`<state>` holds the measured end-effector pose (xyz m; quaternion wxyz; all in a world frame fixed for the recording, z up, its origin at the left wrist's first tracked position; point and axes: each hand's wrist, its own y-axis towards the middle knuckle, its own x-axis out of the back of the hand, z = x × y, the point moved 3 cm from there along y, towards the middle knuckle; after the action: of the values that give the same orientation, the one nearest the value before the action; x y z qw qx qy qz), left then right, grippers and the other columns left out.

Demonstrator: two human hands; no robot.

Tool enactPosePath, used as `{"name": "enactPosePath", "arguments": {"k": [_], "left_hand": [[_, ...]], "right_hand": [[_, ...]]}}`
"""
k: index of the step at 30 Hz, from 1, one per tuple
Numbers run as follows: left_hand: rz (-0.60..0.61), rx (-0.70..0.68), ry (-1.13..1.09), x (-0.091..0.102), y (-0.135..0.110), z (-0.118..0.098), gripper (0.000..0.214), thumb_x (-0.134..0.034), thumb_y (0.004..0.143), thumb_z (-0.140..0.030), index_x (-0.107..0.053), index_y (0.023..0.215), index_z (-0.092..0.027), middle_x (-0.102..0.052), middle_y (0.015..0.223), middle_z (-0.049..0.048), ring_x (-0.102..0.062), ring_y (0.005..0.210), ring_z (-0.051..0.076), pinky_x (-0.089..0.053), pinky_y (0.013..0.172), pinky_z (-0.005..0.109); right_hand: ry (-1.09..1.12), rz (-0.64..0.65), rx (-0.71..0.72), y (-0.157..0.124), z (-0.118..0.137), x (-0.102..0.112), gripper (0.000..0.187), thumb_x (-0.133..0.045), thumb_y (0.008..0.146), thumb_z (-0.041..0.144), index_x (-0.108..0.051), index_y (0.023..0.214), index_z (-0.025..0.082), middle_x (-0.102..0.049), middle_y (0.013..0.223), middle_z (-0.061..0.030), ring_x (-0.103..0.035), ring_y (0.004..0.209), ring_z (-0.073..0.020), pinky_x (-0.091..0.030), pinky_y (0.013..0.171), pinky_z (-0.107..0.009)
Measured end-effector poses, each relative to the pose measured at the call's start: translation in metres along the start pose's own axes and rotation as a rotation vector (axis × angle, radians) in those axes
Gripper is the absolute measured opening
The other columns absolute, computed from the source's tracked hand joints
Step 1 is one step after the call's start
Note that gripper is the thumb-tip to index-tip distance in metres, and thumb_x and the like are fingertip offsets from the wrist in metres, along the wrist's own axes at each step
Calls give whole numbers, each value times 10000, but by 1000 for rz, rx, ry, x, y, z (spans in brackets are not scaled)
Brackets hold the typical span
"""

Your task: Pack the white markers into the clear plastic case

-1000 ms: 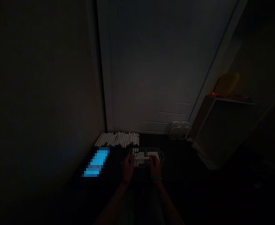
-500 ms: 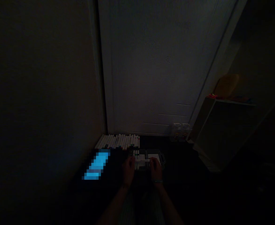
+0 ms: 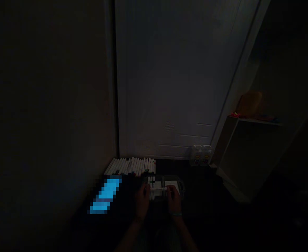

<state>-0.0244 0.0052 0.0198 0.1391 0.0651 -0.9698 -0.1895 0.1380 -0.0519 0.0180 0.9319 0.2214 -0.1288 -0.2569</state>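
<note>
1 blue patch [image 3: 106,196] glows at far left, pixelated too coarsely to name, on the dark floor [image 3: 209,185] beside a dim wall [image 3: 51,105]. Just above and to its right, dozens of white markers [image 3: 130,166] lie side by side in a tight row, close to the foot of a white door [image 3: 169,87].

Nearer the camera, the left hand [image 3: 142,201] sits at the left edge of an open, compartmented plastic case [image 3: 172,182]. Its fingers [image 3: 146,189] are curled and end just at the left end of a white marker [image 3: 159,189], but the dark hides whether they grip it. That marker lies level across the case, above its compartments, and spans the gap between the 2 hands. A few more markers [image 3: 151,182] stand packed in the case's left compartment, while a white card or paper [image 3: 172,185] lies in its right compartment.

The right hand [image 3: 174,199] is partly closed, its fingers pinching the marker's right end. A pale band [image 3: 176,214] circles that wrist.

Farther right, 2 clear plastic containers [image 3: 201,154] stand together at the foot of the door. Beyond them is a white shelf unit [image 3: 248,154], with a yellow object [image 3: 249,104] and small red items [image 3: 235,114] on top.
</note>
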Motion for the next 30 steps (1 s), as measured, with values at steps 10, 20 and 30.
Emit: {"name": "enactPosePath", "arguments": {"k": [10,20,30], "left_hand": [[-7,13,0,1,0,-2,355,-409,806,-441,-610,892,-161,-669,840,50,-601,781,176,-451,700,251],[-12,6,-11,2,-1,-6,360,-390,811,-459,-598,837,-165,-651,772,36,-589,725,167,-448,669,247],[-13,16,-4,2,-1,-7,387,-410,798,-492,-610,798,-160,-638,700,24,-554,632,144,-421,590,222]], "right_hand": [[-7,2,18,0,4,1,257,-412,879,365,-591,926,187,-634,878,-50,-585,818,-174,-431,730,-256],[-23,8,13,0,5,1,269,-407,882,367,-592,934,179,-633,882,-57,-582,822,-179,-430,732,-264],[-26,5,7,0,6,2,292,-418,870,407,-594,894,175,-630,826,-47,-577,766,-170,-426,683,-247]]}}
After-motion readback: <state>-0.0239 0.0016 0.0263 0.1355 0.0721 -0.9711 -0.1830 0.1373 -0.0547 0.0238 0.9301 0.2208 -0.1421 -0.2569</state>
